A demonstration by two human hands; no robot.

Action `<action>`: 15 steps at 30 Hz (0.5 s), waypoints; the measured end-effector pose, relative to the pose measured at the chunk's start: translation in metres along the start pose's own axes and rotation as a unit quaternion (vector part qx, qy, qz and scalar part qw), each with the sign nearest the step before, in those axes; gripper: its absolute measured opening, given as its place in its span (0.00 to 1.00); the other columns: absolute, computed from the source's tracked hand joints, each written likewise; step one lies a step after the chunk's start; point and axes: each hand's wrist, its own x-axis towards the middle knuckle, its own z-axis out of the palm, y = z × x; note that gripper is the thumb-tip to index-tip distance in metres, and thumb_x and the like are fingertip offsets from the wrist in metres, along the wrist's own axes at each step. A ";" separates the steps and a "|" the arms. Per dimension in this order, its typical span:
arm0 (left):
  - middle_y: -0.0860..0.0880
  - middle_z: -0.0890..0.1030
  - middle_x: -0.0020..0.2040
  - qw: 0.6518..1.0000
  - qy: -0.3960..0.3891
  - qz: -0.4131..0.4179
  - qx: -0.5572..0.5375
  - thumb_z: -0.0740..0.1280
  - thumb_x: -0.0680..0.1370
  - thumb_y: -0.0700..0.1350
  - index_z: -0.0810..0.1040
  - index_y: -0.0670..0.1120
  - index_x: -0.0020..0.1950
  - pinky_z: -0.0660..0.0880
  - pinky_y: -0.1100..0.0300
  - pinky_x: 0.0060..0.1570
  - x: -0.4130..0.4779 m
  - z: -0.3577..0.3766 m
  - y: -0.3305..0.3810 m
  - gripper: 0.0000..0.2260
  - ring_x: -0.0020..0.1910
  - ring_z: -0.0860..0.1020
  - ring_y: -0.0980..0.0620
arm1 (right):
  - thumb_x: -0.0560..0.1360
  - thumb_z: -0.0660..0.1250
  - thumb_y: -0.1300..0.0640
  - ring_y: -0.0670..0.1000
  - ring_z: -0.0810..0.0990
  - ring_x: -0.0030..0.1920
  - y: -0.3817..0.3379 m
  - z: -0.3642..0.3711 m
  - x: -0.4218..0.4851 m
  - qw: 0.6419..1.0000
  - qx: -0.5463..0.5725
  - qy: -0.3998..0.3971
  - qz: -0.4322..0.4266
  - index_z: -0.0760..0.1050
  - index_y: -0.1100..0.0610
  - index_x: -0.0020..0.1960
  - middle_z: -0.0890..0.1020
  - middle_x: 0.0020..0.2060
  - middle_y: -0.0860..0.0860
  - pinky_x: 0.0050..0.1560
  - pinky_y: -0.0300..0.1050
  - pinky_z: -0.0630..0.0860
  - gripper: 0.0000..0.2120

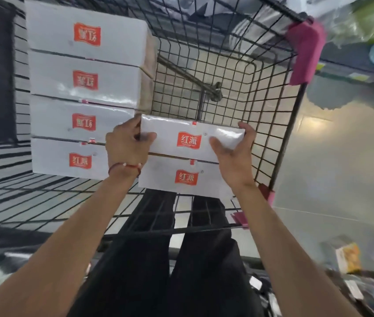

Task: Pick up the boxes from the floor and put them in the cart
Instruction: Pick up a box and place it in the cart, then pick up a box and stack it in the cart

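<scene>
White box (pixel 190 136), red logo: long axis left to right, logo upright toward me, lying just over a matching box (pixel 181 179) at the near right of the wire cart (pixel 261 88). My left hand (pixel 126 147) clamps its left end, thumb on top. My right hand (pixel 234 152) clamps the right end, fingers (pixel 247 131) curled over the far edge. Four more boxes (pixel 83 88) line the cart's left side.

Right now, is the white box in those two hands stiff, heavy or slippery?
The held box is probably stiff: its edges run straight between the left hand and right hand. Its glossy wrap may be slippery. Perhaps light, since end grips alone carry it.
</scene>
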 end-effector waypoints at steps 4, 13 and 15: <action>0.45 0.87 0.45 0.999 0.040 0.020 0.008 0.72 0.74 0.45 0.83 0.47 0.55 0.75 0.60 0.49 -0.005 0.001 -0.001 0.11 0.44 0.84 0.46 | 0.79 0.73 0.58 0.58 0.82 0.62 0.001 -0.001 -0.001 1.000 -0.013 0.000 0.001 0.55 0.47 0.77 0.77 0.66 0.57 0.60 0.60 0.83 0.36; 0.51 0.84 0.59 0.998 0.024 -0.058 -0.027 0.68 0.77 0.39 0.82 0.51 0.62 0.73 0.61 0.54 -0.026 -0.015 0.005 0.15 0.53 0.82 0.51 | 0.79 0.72 0.58 0.50 0.78 0.67 -0.009 -0.001 -0.015 0.998 -0.050 0.033 0.016 0.52 0.49 0.84 0.75 0.71 0.50 0.64 0.42 0.79 0.40; 0.50 0.83 0.61 0.995 -0.001 -0.077 -0.057 0.67 0.77 0.39 0.81 0.49 0.64 0.70 0.67 0.53 -0.031 -0.022 0.014 0.16 0.51 0.79 0.55 | 0.81 0.69 0.60 0.54 0.75 0.72 -0.015 -0.002 -0.030 0.998 -0.034 0.045 0.015 0.57 0.50 0.83 0.74 0.73 0.51 0.70 0.54 0.77 0.35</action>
